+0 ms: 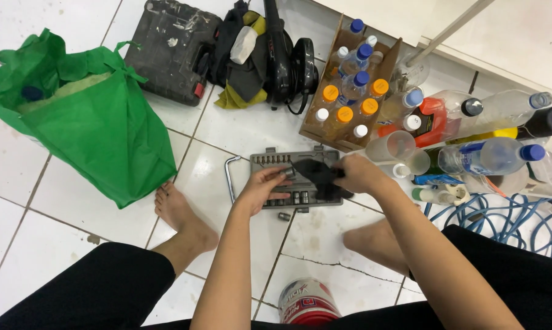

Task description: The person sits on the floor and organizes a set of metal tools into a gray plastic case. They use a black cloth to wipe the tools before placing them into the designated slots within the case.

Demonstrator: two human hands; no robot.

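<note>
Both hands are down at the grey socket set case (282, 183), which lies open and flat on the tiled floor (239, 134) between the person's bare feet, close enough to reach without leaning. The left hand (261, 186) has its fingers (282, 176) curled onto the tray part of the case, pressing on it as if to pin it so it doesn't slide. The right hand (358, 173) is clenched around a black cloth (317, 176), which is bunched up and draped over the right half of the case, just between the two sets of fingers. So: left grasping the case edge, right gripping the cloth.

One loose socket (284, 216) sits on the floor just below the left fingers, out of its slot. The case's wire handle (229, 177) sticks out to the left of them.

Just past the right fingers is a cardboard box (337, 116) of capped bottles standing upright, and beyond that a jumble of plastic bottles (490, 156) lying on their sides on top of a blue hose (502, 214). Well away to the left of the left fingers is a green bag (99, 134), with a dark tool case (172, 49) farther up. A red and white tin (308, 302) stands near the person's lap, below both hands.
</note>
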